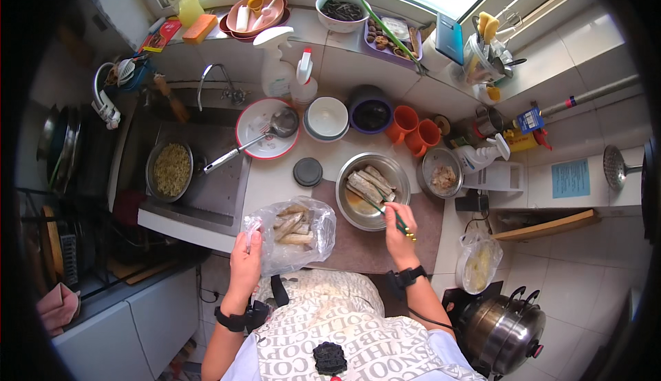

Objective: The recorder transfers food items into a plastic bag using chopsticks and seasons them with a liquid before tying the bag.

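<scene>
My left hand (246,260) grips the rim of a clear plastic bag (323,241), which gapes towards the camera and holds several pale, coated-looking pieces of food (293,226). My right hand (402,232) holds green chopsticks (396,215) with gold-coloured ends, their tips down in a steel bowl (342,184). Several silvery, elongated pieces, apparently fish (365,187), lie in that bowl with a little brownish liquid. The chopstick tips are at the pieces; whether they pinch one, I cannot tell. The bowl stands on a brown mat (423,226), to the right of the bag.
A round dark lid (308,172) lies left of the bowl. A smaller metal bowl (441,173) and orange mugs (424,137) stand to its right and behind. A ladle (237,149) rests across a red-rimmed basin (253,140). The sink (217,190) is at left, a steel pot (503,329) at lower right.
</scene>
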The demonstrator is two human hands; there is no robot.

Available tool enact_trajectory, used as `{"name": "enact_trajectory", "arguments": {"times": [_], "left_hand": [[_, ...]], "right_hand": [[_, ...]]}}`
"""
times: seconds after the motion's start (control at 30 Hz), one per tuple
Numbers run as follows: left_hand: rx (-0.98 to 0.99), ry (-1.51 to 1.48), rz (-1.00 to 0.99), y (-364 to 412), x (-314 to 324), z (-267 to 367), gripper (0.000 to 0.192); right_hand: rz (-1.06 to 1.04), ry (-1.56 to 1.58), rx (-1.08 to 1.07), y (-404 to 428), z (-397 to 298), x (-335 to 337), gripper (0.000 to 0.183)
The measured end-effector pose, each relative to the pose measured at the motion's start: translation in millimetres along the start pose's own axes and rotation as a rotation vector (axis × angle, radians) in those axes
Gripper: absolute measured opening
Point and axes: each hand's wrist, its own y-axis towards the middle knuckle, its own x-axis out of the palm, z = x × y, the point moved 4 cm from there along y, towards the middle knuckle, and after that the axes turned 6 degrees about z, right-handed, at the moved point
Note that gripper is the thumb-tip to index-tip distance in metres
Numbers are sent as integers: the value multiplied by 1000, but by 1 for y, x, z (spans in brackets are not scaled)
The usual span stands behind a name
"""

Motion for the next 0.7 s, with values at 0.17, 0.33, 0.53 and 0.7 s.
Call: {"name": "enact_trajectory", "arguments": {"times": [0.17, 0.33, 0.53, 0.7], "left_hand": [[14, 62, -28, 1, 1, 1, 38], [11, 94, -64, -1, 3, -1, 40], [-6, 65, -48, -2, 6, 4, 41], [-11, 70, -42, 0, 6, -1, 41]], "right_hand": [[-8, -39, -129, -3, -9, 13, 13], [54, -70, -154, 2, -12, 4, 13], [82, -84, -121, 5, -5, 11, 15], [125, 34, 7, 8, 26, 9, 20]]}}
